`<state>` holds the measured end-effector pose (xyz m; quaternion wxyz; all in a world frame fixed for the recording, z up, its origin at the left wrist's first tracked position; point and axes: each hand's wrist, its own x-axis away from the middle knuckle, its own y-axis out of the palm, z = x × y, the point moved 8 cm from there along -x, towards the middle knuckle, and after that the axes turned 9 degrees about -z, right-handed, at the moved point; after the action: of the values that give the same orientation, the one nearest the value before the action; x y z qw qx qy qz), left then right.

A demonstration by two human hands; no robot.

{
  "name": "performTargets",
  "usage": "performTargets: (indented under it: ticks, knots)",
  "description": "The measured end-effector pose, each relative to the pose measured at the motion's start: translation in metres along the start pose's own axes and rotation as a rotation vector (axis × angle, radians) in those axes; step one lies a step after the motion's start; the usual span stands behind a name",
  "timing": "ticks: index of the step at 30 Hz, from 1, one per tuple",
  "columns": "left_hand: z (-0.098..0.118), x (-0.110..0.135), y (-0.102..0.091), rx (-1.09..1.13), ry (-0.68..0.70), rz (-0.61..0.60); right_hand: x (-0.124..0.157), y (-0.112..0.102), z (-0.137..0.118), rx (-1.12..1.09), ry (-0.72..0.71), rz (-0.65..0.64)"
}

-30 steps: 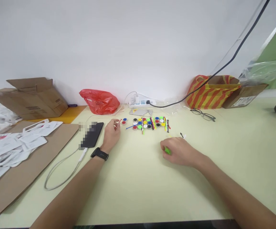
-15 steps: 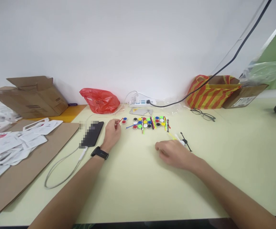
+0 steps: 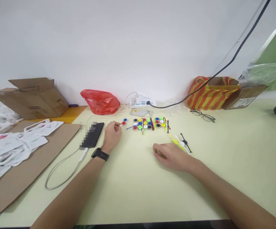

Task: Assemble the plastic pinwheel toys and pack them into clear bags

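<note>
Near the middle of the table, my left hand (image 3: 112, 135) pinches a thin red arrow pointer (image 3: 119, 124) between thumb and fingertips. Just beyond its tip lie a red round disc (image 3: 123, 123) and a blue disc (image 3: 125, 120). My right hand (image 3: 171, 155) rests low over the table with its fingers curled in; whatever they hold, if anything, is hidden. Beside that hand lie yellow arrow pointers (image 3: 177, 143), a white one (image 3: 182, 144) and a black one (image 3: 185, 142). Between and beyond the hands are rows of coloured discs (image 3: 149, 126) with arrow pointers (image 3: 153, 124) laid across them.
To the left are a phone (image 3: 93, 135) on a white cable, a cardboard sheet (image 3: 32, 168) with white packets, and a carton (image 3: 37, 98). Along the wall stand a red plastic bag (image 3: 101, 101), a power strip (image 3: 142, 103) and a striped bag (image 3: 209, 97). Glasses (image 3: 202, 115) lie at right.
My right hand has shifted slightly left and nearer to me, uncovering more of the yellow pointers. My left hand stays nearly in place, the red pointer now tilted flatter.
</note>
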<state>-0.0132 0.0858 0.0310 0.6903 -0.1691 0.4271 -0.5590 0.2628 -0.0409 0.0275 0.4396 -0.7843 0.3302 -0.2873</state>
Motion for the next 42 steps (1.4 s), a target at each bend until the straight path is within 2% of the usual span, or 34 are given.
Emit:
performTargets:
  ticks: [13, 21, 27, 37, 42]
  knots:
    - [0.012, 0.005, -0.014, 0.012, 0.055, 0.107, -0.001, 0.001, -0.001, 0.015, -0.018, 0.009]
    - [0.010, 0.003, -0.013, -0.018, 0.027, 0.082, 0.000, 0.002, 0.000, 0.019, -0.018, 0.007]
    - [0.010, 0.006, -0.016, -0.015, 0.013, 0.113, -0.001, 0.002, 0.001, 0.013, -0.013, -0.010]
    - [0.008, 0.005, -0.012, -0.022, -0.017, 0.064, 0.000, 0.001, -0.002, 0.007, -0.007, -0.019]
    - [0.012, 0.007, -0.017, -0.034, -0.002, 0.103, 0.000, -0.001, -0.002, 0.004, -0.016, -0.020]
